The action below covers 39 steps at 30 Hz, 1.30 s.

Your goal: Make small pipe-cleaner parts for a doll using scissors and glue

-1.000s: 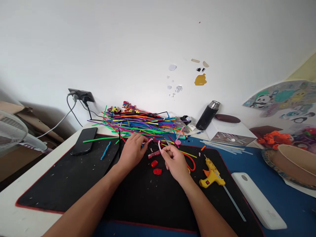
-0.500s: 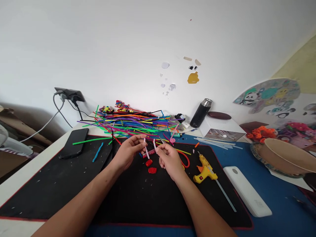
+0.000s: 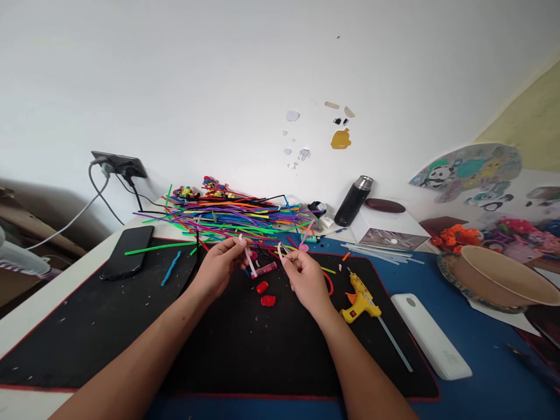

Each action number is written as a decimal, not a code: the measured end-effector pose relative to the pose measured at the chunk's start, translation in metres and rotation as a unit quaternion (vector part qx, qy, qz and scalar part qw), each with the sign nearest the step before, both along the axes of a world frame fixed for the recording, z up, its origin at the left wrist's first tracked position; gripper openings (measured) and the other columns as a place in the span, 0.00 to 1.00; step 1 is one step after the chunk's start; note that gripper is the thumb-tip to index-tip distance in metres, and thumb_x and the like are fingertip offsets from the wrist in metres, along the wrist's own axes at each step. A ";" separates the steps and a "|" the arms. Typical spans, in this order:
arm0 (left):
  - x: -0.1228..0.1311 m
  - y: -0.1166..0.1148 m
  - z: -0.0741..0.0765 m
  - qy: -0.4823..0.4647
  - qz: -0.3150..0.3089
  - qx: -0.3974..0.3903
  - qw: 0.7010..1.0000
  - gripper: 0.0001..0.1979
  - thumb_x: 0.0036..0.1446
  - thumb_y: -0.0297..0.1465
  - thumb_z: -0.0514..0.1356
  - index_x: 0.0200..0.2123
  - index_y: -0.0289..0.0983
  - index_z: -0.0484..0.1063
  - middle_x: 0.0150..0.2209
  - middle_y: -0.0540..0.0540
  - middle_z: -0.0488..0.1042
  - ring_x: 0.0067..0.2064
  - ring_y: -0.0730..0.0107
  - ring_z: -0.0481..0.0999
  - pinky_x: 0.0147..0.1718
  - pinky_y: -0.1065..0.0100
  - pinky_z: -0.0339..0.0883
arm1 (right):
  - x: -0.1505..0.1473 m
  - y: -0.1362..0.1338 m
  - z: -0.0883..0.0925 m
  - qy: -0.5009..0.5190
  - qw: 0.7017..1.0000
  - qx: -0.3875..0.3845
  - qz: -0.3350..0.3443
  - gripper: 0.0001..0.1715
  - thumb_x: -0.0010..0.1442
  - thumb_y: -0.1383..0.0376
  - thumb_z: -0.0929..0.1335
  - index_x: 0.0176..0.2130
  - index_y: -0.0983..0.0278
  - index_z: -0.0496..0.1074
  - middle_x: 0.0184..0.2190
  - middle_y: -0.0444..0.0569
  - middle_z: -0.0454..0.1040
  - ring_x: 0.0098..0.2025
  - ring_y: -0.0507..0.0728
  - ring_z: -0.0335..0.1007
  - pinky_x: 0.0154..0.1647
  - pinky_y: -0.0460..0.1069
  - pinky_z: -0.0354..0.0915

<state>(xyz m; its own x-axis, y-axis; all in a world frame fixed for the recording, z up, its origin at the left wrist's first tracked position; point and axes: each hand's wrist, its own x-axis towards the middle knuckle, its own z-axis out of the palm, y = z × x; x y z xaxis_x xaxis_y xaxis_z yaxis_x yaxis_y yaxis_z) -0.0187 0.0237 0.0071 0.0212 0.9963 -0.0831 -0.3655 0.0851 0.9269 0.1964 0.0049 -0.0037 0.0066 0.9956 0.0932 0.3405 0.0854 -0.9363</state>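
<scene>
My left hand [image 3: 224,262] pinches a short white pipe cleaner [image 3: 250,261] that slants downward from the fingertips. A second white pipe cleaner [image 3: 280,251], its top bent over, is pinched in my right hand [image 3: 304,277]. The two pieces are apart, held above the black mat [image 3: 245,356]. Under and between my hands lie a smooth red piece [image 3: 262,287] and a ridged red piece [image 3: 268,300]. Behind the left piece is a pink-red tube [image 3: 266,269]. Scissors, partly hidden, lie behind my right hand.
A heap of colourful pipe cleaners [image 3: 236,216] lies along the wall. On the right are a yellow glue gun [image 3: 362,298], a white power bank [image 3: 431,335], a black thermos [image 3: 353,201] and a bowl [image 3: 503,274]. A black phone [image 3: 128,252] and a twisted blue piece [image 3: 171,268] lie left.
My hands have moved apart, the left one shifting leftward with its white pipe cleaner. The view has shifted slightly. The red pieces stay on the mat.
</scene>
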 end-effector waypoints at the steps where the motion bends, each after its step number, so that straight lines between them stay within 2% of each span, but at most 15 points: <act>1: 0.000 0.000 -0.001 -0.001 0.003 -0.001 1.000 0.21 0.48 0.47 0.75 0.36 0.35 0.82 0.29 0.46 0.78 0.27 0.71 0.73 0.27 0.70 0.65 | 0.002 0.000 0.000 -0.064 0.998 0.014 -0.001 0.11 0.64 0.56 0.68 0.33 0.59 0.71 0.17 0.37 0.61 0.19 0.52 0.58 0.23 0.48 0.52; 3: -0.001 0.001 -0.002 -0.003 0.012 -0.001 1.000 0.22 0.47 0.47 0.76 0.36 0.35 0.83 0.28 0.46 0.78 0.28 0.71 0.73 0.29 0.70 0.66 | 0.004 -0.001 0.001 -0.168 0.985 0.026 0.017 0.08 0.64 0.61 0.68 0.33 0.59 0.72 0.18 0.38 0.63 0.21 0.53 0.59 0.25 0.48 0.50; 5: -0.001 0.002 -0.003 -0.005 0.022 0.002 1.000 0.22 0.45 0.47 0.77 0.36 0.35 0.83 0.27 0.47 0.77 0.28 0.72 0.73 0.29 0.71 0.66 | 0.003 -0.003 0.000 -0.224 0.973 0.024 0.041 0.06 0.64 0.63 0.68 0.34 0.59 0.73 0.19 0.38 0.66 0.21 0.53 0.60 0.26 0.48 0.48; 12: -0.002 0.002 -0.002 -0.018 0.023 -0.010 1.000 0.22 0.44 0.46 0.77 0.35 0.35 0.84 0.25 0.48 0.74 0.27 0.72 0.71 0.26 0.72 0.63 | 0.001 -0.006 0.004 -0.306 0.950 0.022 0.061 0.05 0.65 0.66 0.69 0.36 0.60 0.76 0.21 0.40 0.70 0.24 0.53 0.62 0.28 0.49 0.46; 18: -0.002 0.003 -0.003 -0.011 0.027 -0.013 0.999 0.24 0.43 0.47 0.78 0.35 0.34 0.84 0.26 0.48 0.74 0.27 0.73 0.71 0.26 0.73 0.63 | 0.000 -0.007 0.006 -0.321 0.943 0.023 0.078 0.09 0.67 0.64 0.68 0.38 0.59 0.80 0.23 0.43 0.74 0.25 0.54 0.64 0.29 0.49 0.47; 24: -0.006 0.006 -0.008 -0.006 0.032 -0.017 0.999 0.25 0.42 0.47 0.78 0.36 0.34 0.84 0.27 0.48 0.74 0.27 0.72 0.72 0.27 0.72 0.64 | -0.001 -0.001 0.000 -0.220 0.975 0.007 0.034 0.13 0.69 0.62 0.66 0.42 0.61 0.81 0.29 0.45 0.80 0.29 0.55 0.71 0.30 0.47 0.55; 27: -0.008 0.008 -0.011 -0.006 0.030 -0.011 0.999 0.25 0.42 0.47 0.78 0.36 0.34 0.84 0.26 0.47 0.74 0.27 0.71 0.71 0.27 0.72 0.63 | 0.004 -0.001 0.010 -0.241 0.970 0.021 0.026 0.13 0.69 0.62 0.66 0.42 0.60 0.81 0.32 0.46 0.81 0.31 0.55 0.73 0.31 0.47 0.58; 31: -0.009 0.009 -0.011 0.003 0.029 -0.008 1.000 0.25 0.42 0.48 0.77 0.36 0.34 0.83 0.25 0.48 0.74 0.27 0.70 0.71 0.27 0.70 0.62 | 0.020 -0.003 0.035 -0.352 0.935 0.025 0.034 0.11 0.69 0.62 0.67 0.46 0.59 0.80 0.34 0.46 0.83 0.34 0.57 0.76 0.34 0.48 0.58; 34: -0.008 0.008 -0.010 0.008 0.024 0.000 1.000 0.25 0.41 0.50 0.77 0.34 0.35 0.82 0.25 0.48 0.73 0.27 0.70 0.70 0.27 0.69 0.61 | 0.037 -0.006 0.050 -0.428 0.903 -0.004 0.040 0.13 0.70 0.56 0.68 0.48 0.57 0.78 0.37 0.47 0.83 0.38 0.58 0.77 0.35 0.49 0.58; 36: -0.008 0.007 -0.009 0.012 0.019 0.005 1.000 0.26 0.41 0.51 0.77 0.32 0.35 0.82 0.24 0.48 0.73 0.27 0.70 0.69 0.27 0.69 0.60 | 0.047 -0.009 0.055 -0.479 0.876 -0.020 0.056 0.14 0.70 0.56 0.68 0.52 0.57 0.76 0.42 0.48 0.83 0.41 0.59 0.79 0.37 0.49 0.60; 39: -0.007 0.006 -0.009 0.023 0.006 0.012 1.000 0.25 0.42 0.51 0.76 0.32 0.35 0.81 0.24 0.48 0.73 0.26 0.71 0.67 0.27 0.69 0.58 | 0.055 -0.015 0.057 -0.544 0.834 -0.041 0.079 0.14 0.69 0.57 0.69 0.51 0.59 0.75 0.47 0.52 0.82 0.45 0.61 0.79 0.40 0.50 0.63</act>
